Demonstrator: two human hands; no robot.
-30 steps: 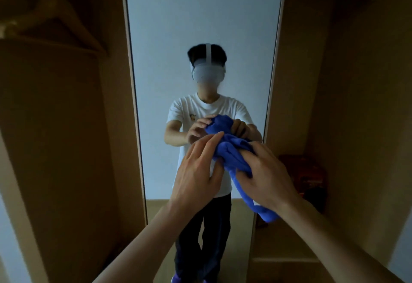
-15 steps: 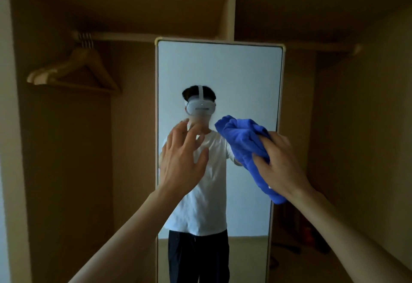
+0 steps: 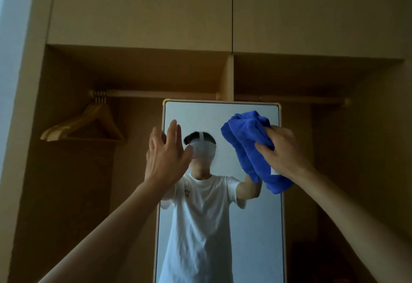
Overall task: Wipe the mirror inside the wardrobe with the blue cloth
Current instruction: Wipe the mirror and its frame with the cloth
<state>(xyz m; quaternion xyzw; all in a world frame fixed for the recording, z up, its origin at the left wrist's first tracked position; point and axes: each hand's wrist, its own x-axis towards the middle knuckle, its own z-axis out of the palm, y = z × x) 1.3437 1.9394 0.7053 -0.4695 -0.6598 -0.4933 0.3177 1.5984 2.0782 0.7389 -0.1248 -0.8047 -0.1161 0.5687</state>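
A tall mirror (image 3: pixel 200 115) with a pale frame stands upright inside the wooden wardrobe, reflecting a person in a white T-shirt. My right hand (image 3: pixel 283 151) grips a bunched blue cloth (image 3: pixel 247 135) and holds it up at the mirror's upper right corner; whether the cloth touches the glass I cannot tell. My left hand (image 3: pixel 166 158) is raised with fingers straight at the mirror's upper left edge, holding nothing. The cloth's lower end hangs below my right wrist.
A wooden rail (image 3: pixel 156 93) crosses the wardrobe just above the mirror, with several wooden hangers (image 3: pixel 89 124) at its left end. A vertical divider (image 3: pixel 227 77) stands behind the mirror's top. Closed cabinet doors (image 3: pixel 142 8) sit above. Something dark (image 3: pixel 316 260) lies at the lower right.
Both hands have risen from the mirror's middle to its top. My left hand let go of the cloth and spread flat. The view tilted upward.
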